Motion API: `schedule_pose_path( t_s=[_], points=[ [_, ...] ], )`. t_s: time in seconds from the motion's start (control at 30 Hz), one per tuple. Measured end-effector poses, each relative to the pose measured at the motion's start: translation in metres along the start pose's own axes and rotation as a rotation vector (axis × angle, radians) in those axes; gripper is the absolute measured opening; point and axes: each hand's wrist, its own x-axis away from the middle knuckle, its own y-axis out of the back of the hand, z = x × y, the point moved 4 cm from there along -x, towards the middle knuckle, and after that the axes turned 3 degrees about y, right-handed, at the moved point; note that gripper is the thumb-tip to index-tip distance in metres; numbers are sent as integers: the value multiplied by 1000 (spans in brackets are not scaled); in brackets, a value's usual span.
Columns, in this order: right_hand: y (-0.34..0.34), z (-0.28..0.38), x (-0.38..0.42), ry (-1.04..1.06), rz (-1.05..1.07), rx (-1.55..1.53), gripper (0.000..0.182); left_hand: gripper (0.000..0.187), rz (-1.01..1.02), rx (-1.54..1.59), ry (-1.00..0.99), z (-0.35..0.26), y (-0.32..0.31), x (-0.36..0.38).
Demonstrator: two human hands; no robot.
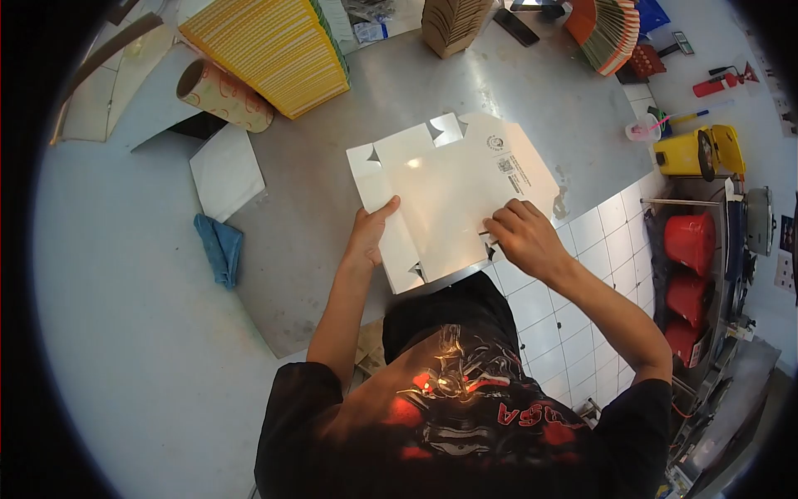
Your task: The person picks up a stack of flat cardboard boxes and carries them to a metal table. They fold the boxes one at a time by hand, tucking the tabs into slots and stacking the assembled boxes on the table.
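Note:
A flat white cardboard box blank (432,200) with cut notches and printed marks on its right part is held up over the front of the metal table. My left hand (371,230) grips its left edge, thumb on top and the other fingers hidden underneath. At the lower right edge, my right hand (524,237) has its fingers curled closed at a notch by a small flap. Whatever part of the cardboard lies inside those fingers is mostly covered by the hand.
The metal table (299,249) carries a tall stack of yellow-edged cartons (274,54), a patterned roll (224,96), a brown carton stack (453,25), a black phone (516,27) and an orange-edged stack (605,33). A blue cloth (219,251) hangs at the left edge. Red buckets (690,245) stand right.

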Motion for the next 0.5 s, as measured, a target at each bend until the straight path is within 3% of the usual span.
schedule_pose_path(
  t_s=[0.07,0.1,0.2,0.23,0.3,0.37,0.4,0.47,0.5],
  points=[
    [17,7,6,111,-258,90,25,37,37,68,-91,-11,-9,19],
    [24,8,8,109,-250,95,25,37,43,74,-86,-16,-14,29],
    [66,20,16,254,-508,212,29,33,-59,5,-423,-51,-27,73],
    [78,22,15,250,-500,218,29,31,-89,-15,-537,-62,-34,89],
    [104,34,16,308,-598,304,27,41,-35,31,-491,-68,-20,105],
    [127,43,14,331,-604,302,24,23,-54,54,-611,-90,-38,131],
    [135,47,13,348,-612,318,24,23,-52,50,-605,-96,-40,138],
    [149,53,8,365,-615,348,23,31,154,-10,-687,-111,-48,151],
    [154,53,8,359,-617,346,23,31,155,-16,-683,-116,-55,157]
  ],
)
